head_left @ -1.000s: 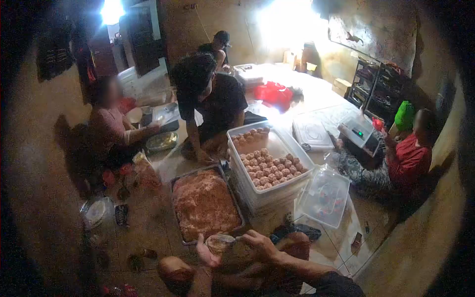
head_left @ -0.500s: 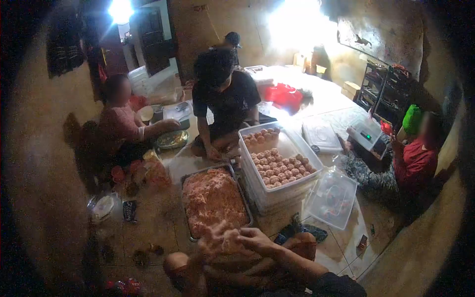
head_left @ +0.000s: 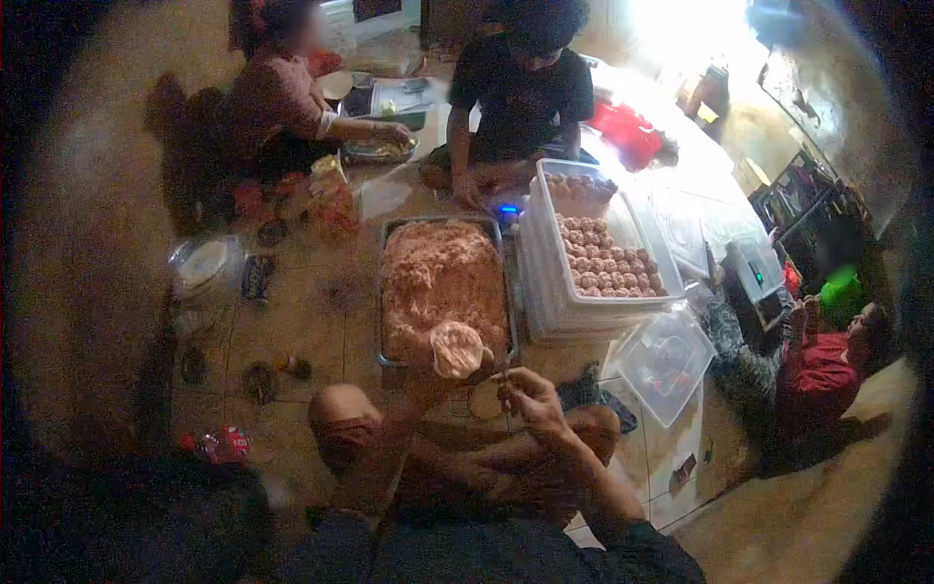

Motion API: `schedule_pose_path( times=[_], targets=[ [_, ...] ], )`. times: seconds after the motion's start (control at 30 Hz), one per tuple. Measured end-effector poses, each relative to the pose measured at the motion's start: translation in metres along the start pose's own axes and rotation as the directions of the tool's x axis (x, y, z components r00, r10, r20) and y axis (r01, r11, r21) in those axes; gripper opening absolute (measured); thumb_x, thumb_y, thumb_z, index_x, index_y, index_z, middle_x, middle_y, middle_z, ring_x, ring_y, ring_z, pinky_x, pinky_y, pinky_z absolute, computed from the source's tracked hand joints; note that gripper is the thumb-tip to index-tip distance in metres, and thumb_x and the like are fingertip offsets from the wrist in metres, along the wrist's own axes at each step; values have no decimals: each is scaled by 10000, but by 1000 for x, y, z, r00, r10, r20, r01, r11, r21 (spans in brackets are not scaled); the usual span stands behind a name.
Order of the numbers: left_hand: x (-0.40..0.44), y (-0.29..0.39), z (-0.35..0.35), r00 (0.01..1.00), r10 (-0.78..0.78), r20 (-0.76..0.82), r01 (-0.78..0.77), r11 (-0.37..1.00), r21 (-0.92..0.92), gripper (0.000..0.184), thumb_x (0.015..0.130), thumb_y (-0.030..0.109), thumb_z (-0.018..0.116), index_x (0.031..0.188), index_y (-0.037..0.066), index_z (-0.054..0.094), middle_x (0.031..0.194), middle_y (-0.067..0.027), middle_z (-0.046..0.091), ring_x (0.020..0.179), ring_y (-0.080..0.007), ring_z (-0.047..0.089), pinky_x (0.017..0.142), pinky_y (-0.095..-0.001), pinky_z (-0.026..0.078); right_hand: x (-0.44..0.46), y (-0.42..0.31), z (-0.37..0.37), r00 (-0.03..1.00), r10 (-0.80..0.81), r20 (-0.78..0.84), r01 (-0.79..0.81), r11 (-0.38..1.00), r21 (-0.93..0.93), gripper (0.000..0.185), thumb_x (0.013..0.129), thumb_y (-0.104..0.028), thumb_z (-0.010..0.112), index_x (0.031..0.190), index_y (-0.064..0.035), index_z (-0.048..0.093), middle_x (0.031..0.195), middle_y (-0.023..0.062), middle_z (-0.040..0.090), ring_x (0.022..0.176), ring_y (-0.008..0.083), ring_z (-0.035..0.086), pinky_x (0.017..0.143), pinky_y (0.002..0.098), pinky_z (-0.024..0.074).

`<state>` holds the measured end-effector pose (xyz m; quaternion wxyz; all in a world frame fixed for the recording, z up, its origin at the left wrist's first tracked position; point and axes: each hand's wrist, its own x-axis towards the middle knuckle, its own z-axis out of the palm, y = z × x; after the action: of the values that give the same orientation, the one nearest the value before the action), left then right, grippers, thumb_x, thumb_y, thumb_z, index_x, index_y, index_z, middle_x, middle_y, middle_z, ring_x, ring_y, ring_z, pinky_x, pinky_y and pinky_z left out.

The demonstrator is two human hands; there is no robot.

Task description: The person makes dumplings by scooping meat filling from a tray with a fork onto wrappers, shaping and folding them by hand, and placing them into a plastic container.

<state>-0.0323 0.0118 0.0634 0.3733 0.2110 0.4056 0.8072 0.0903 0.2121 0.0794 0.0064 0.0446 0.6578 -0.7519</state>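
Observation:
A pale, round, flat dough wrapper (head_left: 455, 349) rests on my left hand (head_left: 424, 382), held over the near edge of the meat tray. The fingers under it are mostly hidden. My right hand (head_left: 533, 397) is closed in a pinch around a thin, dark utensil (head_left: 501, 376), just right of the wrapper. The utensil's full shape is too small to make out. In front of both hands lies a metal tray (head_left: 508, 292) heaped with pink minced meat (head_left: 438, 268). A round tan thing (head_left: 485, 399) shows below the hands, near my crossed legs.
Stacked white plastic tubs (head_left: 559, 316) stand right of the tray, the top one holding rows of meatballs (head_left: 603, 258). A clear lid (head_left: 664, 362) lies beside them. Co-workers sit ahead, at left and at right. Small jars and a red packet (head_left: 224, 445) are on the floor at left.
My hands, together and blurred before, are now apart, with the wrapper visible on the left one. The view has tilted down and shifted. A blue light shows near the co-worker ahead.

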Motion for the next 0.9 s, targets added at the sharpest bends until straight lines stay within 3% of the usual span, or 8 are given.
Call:
schedule_pose_path(
  times=[0.17,0.23,0.37,0.47,0.57,0.7,0.73,0.9],
  targets=[
    [4,1,3,1000,29,-9,-28,999,41,566,1014,481,526,1277,-20,507,1131,-98,612,970,-194,625,811,-301,553,3,14,5,998,30,-53,-27,998,62,197,978,-49,602,1157,-7,673,994,62,675,857,127,609,714,273,496],
    [5,2,3,999,33,-15,-32,998,60,560,1013,481,529,1265,-18,510,1118,-96,610,961,-193,623,806,-304,551,12,-18,4,913,-373,165,395,708,-586,217,935,-18,626,1145,2,676,1002,116,650,854,223,632,746,320,506],
    [1,3,0,999,21,-35,-18,996,89,546,1010,481,535,1240,-14,514,1092,-93,607,943,-191,619,796,-308,548,17,-23,-10,922,-382,62,284,560,-778,280,843,44,656,1118,-5,678,1002,168,628,912,352,638,794,395,519],
    [-2,-2,1,998,-32,-55,36,996,82,537,1007,480,539,1222,-12,517,1073,-90,605,930,-190,617,788,-311,546,19,17,-17,858,-513,5,427,709,-562,218,914,-4,625,1124,-12,682,1010,130,656,908,245,643,783,370,521],
    [0,-7,-2,994,-74,-77,80,994,79,528,1005,480,543,1204,-9,521,1054,-88,602,917,-188,614,781,-315,544,1,32,-10,998,-37,53,48,975,-217,249,968,-27,568,1195,-15,671,1027,47,641,934,137,608,832,319,513],
    [7,-7,-2,989,-110,-94,119,989,86,516,1002,480,548,1179,-5,525,1028,-84,599,899,-186,610,771,-319,541,1,48,1,992,3,127,19,985,-171,266,974,-44,550,1210,-31,673,1031,27,637,928,132,595,826,298,495],
    [8,-9,-1,988,-116,-101,126,988,89,514,1001,480,550,1173,-4,526,1021,-84,598,895,-186,609,768,-320,540,0,47,8,959,-271,77,277,958,-72,257,968,-54,564,1194,-65,686,1038,41,653,946,152,603,826,303,495],
    [9,-6,1,983,-121,-138,136,985,106,500,997,479,557,1142,1,531,989,-79,594,873,-183,605,756,-326,537,4,28,-13,951,-309,2,267,819,-507,256,953,-38,578,1181,-70,690,1010,79,657,974,182,616,838,316,495]
  ],
)
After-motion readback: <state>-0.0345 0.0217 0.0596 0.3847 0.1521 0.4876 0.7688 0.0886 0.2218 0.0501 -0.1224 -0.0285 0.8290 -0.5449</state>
